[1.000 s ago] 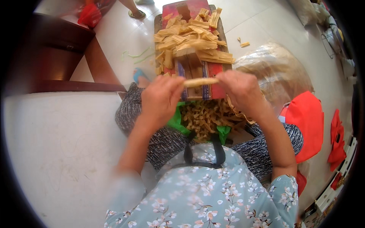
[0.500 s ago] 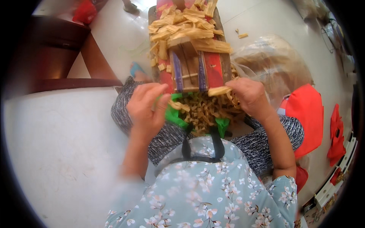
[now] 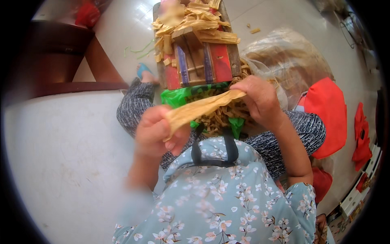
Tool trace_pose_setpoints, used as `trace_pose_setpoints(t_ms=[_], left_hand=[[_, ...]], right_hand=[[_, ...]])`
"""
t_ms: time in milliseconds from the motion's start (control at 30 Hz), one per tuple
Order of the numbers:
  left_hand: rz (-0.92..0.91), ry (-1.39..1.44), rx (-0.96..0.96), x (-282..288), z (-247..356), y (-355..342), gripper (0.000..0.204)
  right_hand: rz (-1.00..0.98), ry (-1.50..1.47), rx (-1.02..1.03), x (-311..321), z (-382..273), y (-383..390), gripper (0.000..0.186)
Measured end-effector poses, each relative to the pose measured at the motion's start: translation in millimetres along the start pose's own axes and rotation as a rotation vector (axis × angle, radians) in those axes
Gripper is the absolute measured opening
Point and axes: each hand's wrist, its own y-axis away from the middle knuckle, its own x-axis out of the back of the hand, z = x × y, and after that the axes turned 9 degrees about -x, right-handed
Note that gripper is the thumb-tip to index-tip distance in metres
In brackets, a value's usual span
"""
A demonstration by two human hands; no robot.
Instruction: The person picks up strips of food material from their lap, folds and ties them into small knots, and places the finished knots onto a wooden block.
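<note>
Between my hands, in front of my lap, stretches a long wrinkled yellow dried bean curd stick (image 3: 205, 109). My left hand (image 3: 154, 129) pinches its lower left end. At its right, slightly higher end, my right hand (image 3: 260, 101) grips it between thumb and fingers. Just beyond is a board with red panels (image 3: 221, 61), carrying a wooden cutting jig (image 3: 194, 67) with purple-blue strips along its sides. Uncut bean curd sticks (image 3: 203, 25) lie heaped on the board's far half. Many short cut pieces (image 3: 217, 124) fill a green bag (image 3: 174, 96) below the stick.
A large clear plastic bag (image 3: 288, 57) of yellowish material stands to the right. Next to it is a red bag (image 3: 327, 118). A white surface (image 3: 69, 158) lies at my left, with brown wooden furniture (image 3: 101, 61) behind. Loose bits (image 3: 254, 30) lie on the floor.
My right hand had a short piece and my left hand was apart, beside a loose piece. Now both hands hold one long stick, my left hand lower and nearer to me.
</note>
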Motion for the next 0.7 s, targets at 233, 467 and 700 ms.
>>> trace_pose_setpoints(t_ms=[233,467,700], left_hand=[[-0.253,-0.961,-0.316,-9,-12,-20,0.022],[-0.456,-1.838,-0.595,-18,-39,-18,0.019],[-0.319,-2.040,-0.828,-19,-48,-12,0.012]], right_hand=[[-0.539,-0.744,-0.642,1,-48,13,0.011],[-0.634,-0.990,-0.986,10,-45,12,0.024],[-0.387,-1.417,-1.083,-8,-49,16,0.012]])
